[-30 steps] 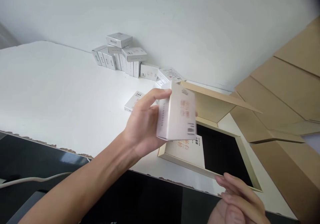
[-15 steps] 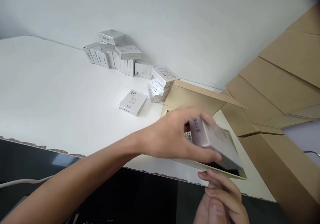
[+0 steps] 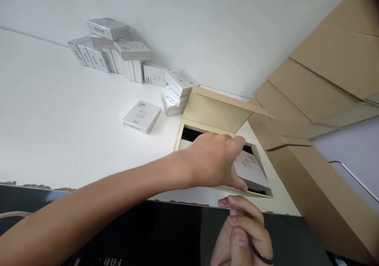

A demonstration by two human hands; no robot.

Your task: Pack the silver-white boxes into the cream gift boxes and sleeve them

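White carton (image 3: 251, 169) is found inside the tan gift box (image 3: 226, 189), toward its right end, and is gripped by the left hand (image 3: 214, 159); the thumb is placed at the near side and the fingers are reached over the top, their tips being hidden. Nearest to the viewpoint, the right hand (image 3: 244, 230) is held just in front of the near table edge, its grip open and its fingers loosely bent; a dark ring (image 3: 263, 257) is worn on one finger. The near edge of the white table (image 3: 74, 139) is noted as rough and chipped. At the left end of the gift box, part of a second white surface (image 3: 185, 144) is exposed beside black lining (image 3: 191, 133); the rest is covered by the hand. The lid (image 3: 217, 110) is raised along the far side. To the left of the gift box, a loose carton (image 3: 142, 116) is laid flat, printed face up. Beyond it, a small stack of cartons (image 3: 176, 97) is set beside the lid. Brown boxes (image 3: 319, 179) are massed along the right. Farther back, a row of cartons (image 3: 118, 62) is stood near the wall (image 3: 192, 25), with others laid across the top.
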